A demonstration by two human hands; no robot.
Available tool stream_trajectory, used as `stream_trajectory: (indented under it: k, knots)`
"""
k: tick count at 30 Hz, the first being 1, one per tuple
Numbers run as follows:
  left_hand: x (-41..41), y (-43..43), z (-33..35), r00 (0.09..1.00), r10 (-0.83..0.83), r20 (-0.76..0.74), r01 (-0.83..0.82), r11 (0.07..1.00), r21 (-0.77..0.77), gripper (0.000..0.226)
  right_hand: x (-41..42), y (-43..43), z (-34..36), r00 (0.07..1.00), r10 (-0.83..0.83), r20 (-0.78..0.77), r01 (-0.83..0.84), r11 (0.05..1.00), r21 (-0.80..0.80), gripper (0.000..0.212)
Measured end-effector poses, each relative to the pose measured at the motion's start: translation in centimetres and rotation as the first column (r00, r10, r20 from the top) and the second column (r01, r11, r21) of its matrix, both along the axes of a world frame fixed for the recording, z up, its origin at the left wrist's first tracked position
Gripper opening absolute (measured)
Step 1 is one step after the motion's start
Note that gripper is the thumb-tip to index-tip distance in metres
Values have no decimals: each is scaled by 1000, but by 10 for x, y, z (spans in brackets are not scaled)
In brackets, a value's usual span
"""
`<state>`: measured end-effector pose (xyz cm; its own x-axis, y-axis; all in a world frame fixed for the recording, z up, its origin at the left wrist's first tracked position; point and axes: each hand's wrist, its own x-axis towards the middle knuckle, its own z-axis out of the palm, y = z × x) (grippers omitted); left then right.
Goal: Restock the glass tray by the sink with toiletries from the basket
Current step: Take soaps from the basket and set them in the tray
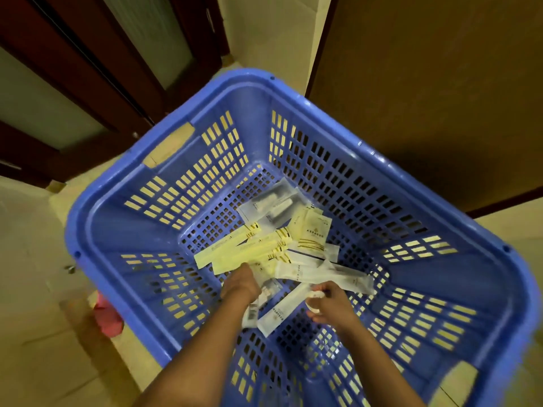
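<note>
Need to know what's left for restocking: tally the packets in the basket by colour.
Pale yellow packets: about 5
White or clear packets: about 6
Total: about 11; they overlap, so counts are rough.

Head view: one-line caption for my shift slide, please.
Left hand reaches among toiletry packets in the blue basket while the right hand grips a white packet.
</note>
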<state>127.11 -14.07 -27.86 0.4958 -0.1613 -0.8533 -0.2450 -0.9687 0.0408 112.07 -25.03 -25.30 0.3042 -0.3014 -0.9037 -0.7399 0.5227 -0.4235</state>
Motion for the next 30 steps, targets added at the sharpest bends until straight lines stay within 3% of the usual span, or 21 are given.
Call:
stream_trajectory:
  k: [3, 5, 8, 10, 16, 20, 22, 27, 30]
  knots:
    - [10, -2, 42, 956, 264, -128, -284, 941, -184, 39, -3, -8, 29, 996, -69, 53, 71, 997, -31, 14]
    - [12, -2, 73, 818, 471, -332, -564, 769, -300, 30, -4, -10, 54, 985, -140, 105, 146, 988, -51, 14]
    - [9, 3, 130, 654, 500, -567, -742, 567, -357, 29, -7, -7, 107, 972, -145, 184, 170, 977, -129, 16]
    - [4, 7, 166, 610, 467, -640, -781, 488, -389, 34, -12, -1, 145, 958, -124, 259, 174, 968, -179, 21]
    - [-38, 12, 254, 691, 411, -594, -722, 412, -555, 26, -57, 23, 255, 838, -168, 520, 334, 910, -245, 26]
    - [-85, 7, 297, 713, 394, -580, -701, 387, -599, 32, -100, 35, 293, 722, -311, 617, 484, 865, -130, 33]
    - [-111, 2, 314, 774, 342, -533, -633, 414, -654, 40, -127, 41, 306, 667, -363, 651, 544, 834, -91, 37]
    - [-195, -20, 357, 880, 114, -460, -464, 402, -789, 54, -211, 51, 333, 578, -381, 721, 640, 761, -111, 41]
    - [-259, -30, 387, 910, -111, -400, -335, 374, -865, 44, -273, 60, 353, 515, -394, 762, 727, 671, -144, 38]
